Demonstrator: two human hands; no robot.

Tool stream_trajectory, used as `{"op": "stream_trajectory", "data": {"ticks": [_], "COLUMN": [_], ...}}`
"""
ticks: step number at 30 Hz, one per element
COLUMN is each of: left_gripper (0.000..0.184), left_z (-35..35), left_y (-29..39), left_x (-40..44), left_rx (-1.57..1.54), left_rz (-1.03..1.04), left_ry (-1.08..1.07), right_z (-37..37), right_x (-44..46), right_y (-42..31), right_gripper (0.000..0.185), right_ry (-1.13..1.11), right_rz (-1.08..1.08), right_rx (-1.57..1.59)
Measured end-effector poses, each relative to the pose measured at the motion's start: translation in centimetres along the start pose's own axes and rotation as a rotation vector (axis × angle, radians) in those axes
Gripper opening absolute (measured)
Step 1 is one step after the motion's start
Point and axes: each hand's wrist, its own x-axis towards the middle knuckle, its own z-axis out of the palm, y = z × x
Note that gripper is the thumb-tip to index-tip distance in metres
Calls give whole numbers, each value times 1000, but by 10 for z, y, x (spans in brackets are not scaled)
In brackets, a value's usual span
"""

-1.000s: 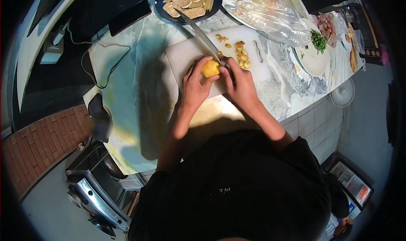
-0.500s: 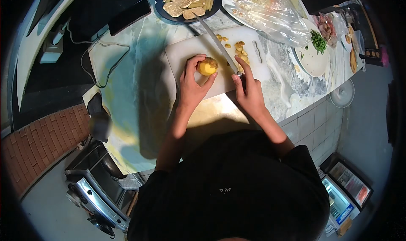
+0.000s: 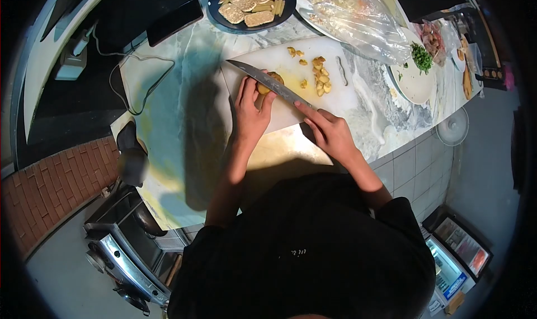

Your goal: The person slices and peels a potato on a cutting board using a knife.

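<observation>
The left hand [image 3: 251, 111] grips the potato [image 3: 275, 76] between thumb and fingertips; the right hand [image 3: 333, 135] wraps the knife [image 3: 284, 93], forefinger extended, blade crossing just beside the left fingertips.

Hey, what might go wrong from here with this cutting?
Two things look risky. The knife, held in the right hand, crosses over the potato close to the fingers of the left hand, so a slip could nick them. The potato also looks rounded, and only the left hand steadies it, so it might twist under the knife if that grip loosens.
</observation>
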Motion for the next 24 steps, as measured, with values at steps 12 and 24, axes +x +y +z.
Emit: {"op": "stream_trajectory", "data": {"ticks": [12, 24], "left_gripper": [49, 63], "left_z": [2, 3], "left_y": [-6, 1], "left_x": [-1, 1], "left_rx": [46, 215], "left_rz": [34, 72], "left_ry": [50, 42], "right_z": [-2, -2], "right_x": [-5, -5], "right_y": [2, 3], "right_gripper": [55, 55], "right_ry": [-12, -6], "right_rz": [-25, -26], "right_rx": [-64, -40]}}
